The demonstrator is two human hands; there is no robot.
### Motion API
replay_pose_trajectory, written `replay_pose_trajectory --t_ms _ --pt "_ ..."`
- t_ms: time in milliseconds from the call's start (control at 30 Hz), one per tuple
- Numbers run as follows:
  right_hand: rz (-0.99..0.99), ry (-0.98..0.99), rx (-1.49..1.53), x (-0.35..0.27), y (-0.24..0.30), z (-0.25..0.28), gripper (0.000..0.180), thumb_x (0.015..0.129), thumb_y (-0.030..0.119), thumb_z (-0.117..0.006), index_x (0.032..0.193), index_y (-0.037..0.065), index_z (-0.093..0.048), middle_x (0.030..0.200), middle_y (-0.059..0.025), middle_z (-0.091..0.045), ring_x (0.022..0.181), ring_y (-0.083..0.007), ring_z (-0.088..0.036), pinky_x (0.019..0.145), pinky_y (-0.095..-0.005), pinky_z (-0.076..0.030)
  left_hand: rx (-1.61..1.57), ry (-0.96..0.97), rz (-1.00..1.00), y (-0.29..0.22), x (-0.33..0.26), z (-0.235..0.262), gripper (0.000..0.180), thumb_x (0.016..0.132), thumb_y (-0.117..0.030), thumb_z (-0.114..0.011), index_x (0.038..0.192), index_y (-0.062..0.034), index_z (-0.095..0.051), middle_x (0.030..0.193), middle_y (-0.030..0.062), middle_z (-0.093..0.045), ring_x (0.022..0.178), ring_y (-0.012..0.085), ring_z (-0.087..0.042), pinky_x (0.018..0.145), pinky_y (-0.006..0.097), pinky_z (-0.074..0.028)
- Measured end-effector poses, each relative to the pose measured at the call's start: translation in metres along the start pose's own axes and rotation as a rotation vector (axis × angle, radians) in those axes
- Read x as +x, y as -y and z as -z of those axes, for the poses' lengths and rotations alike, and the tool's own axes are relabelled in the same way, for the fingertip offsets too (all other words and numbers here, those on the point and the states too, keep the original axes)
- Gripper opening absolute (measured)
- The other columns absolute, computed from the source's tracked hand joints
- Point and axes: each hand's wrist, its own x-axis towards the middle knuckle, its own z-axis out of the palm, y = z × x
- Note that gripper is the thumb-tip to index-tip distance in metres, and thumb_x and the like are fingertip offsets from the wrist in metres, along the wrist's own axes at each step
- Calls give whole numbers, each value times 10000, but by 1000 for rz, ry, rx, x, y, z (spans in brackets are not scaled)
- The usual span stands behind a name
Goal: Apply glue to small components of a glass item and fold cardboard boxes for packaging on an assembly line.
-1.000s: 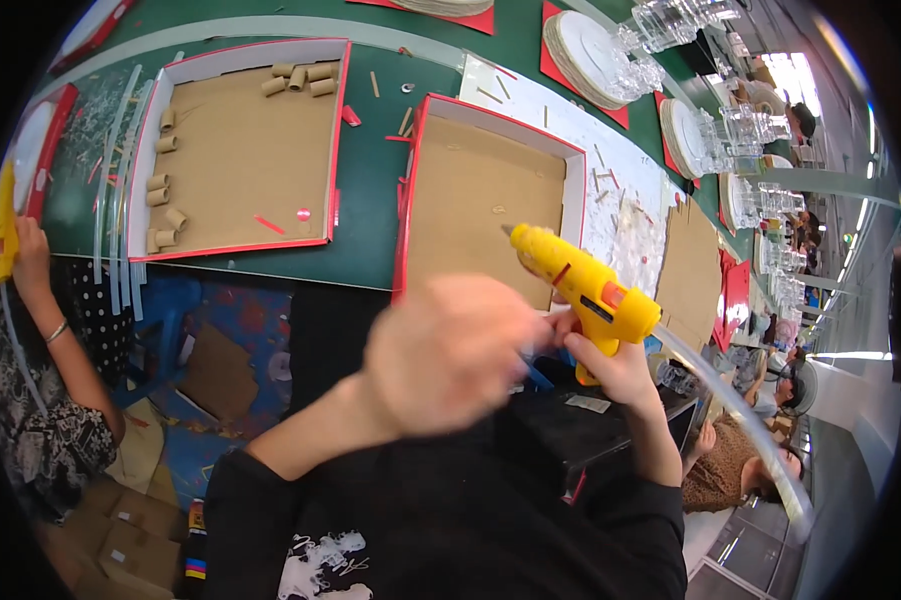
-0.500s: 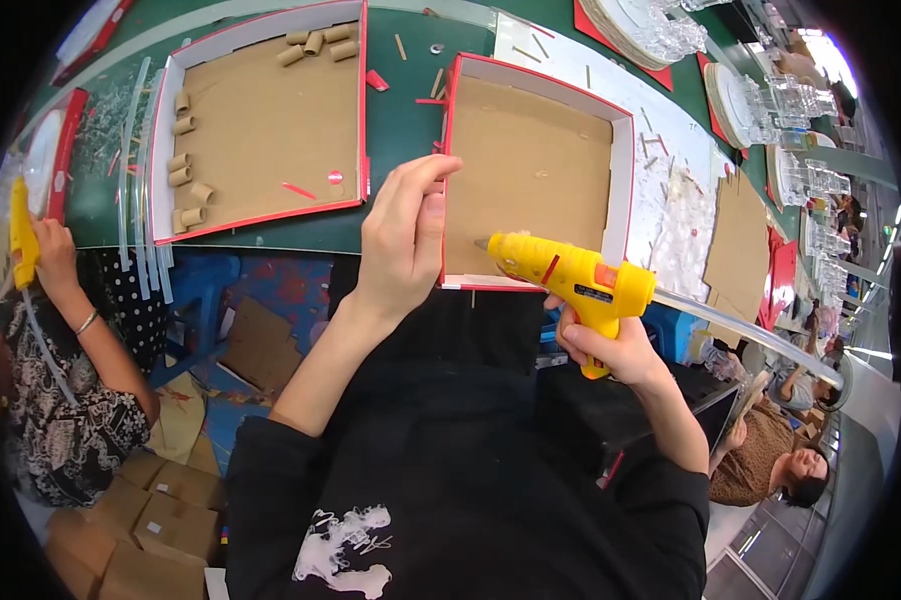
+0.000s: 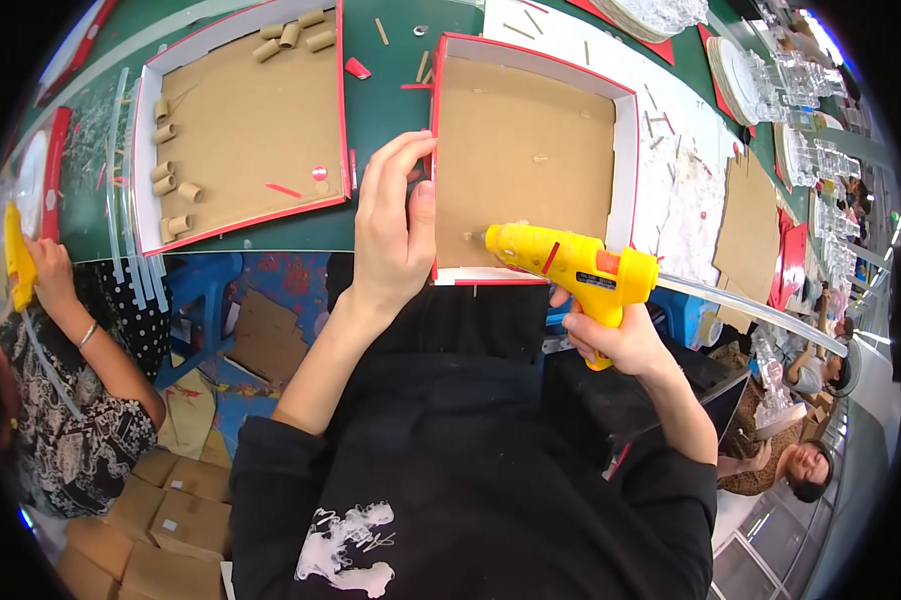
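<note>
My right hand (image 3: 620, 338) is closed round the handle of a yellow hot glue gun (image 3: 570, 262), and a clear glue stick (image 3: 750, 305) trails from its back end. The nozzle points left, over the front left part of a shallow cardboard box (image 3: 525, 130) with white inner walls and red edges. At that box's left wall, my left hand (image 3: 392, 225) rests with its fingers stretched along the outside and the thumb apart from them. Whether the nozzle touches the cardboard I cannot tell.
To the left lies a similar box (image 3: 250, 130) with several short cardboard tubes (image 3: 290, 36). A white sheet (image 3: 685, 170) with scattered strips lies right. Stacked discs with clear pieces (image 3: 735, 85) line the far right. A co-worker's hand (image 3: 55, 272) holds another yellow glue gun (image 3: 18, 255).
The view has shifted, moving both boxes slightly left and up in it. My left fingertips have drawn back from over the box's left wall. The glue gun stays close to the same place.
</note>
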Motion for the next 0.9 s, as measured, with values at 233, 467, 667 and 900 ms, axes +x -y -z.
replay_pose_trajectory --t_ms 233,467,667,900 --pt "-179 53 -50 -7 11 6 382 830 -31 -577 1194 37 -483 1016 -68 -592 615 -101 -587 564 -241 -495 -51 -7 66 0 -1 -2 302 896 -58 -561 1190 4 -532 1238 164 -525 1119 287 -537 875 359 -477" --pt "97 -86 -199 -35 13 13 426 794 -67 -550 1211 4 -494 898 -66 -614 1130 -245 -585 959 -357 -450 -85 -48 100 0 1 -2 320 873 -78 -616 1178 -8 -549 1244 146 -529 1113 265 -549 841 339 -495" --pt "-5 -284 -102 -58 7 32 306 827 22 -578 1116 -17 -482 757 -44 -559 756 -168 -611 756 -300 -480 -129 -13 130 -1 3 -1 307 875 -51 -607 1176 -18 -555 1237 133 -540 1115 246 -545 843 328 -490" --pt "-54 -298 -46 -60 -1 43 260 850 61 -576 1091 -1 -502 653 -24 -508 510 -105 -499 497 -223 -397 -121 -19 134 -2 3 -2 320 883 -48 -603 1195 -4 -548 1236 120 -545 1105 224 -544 839 316 -480"
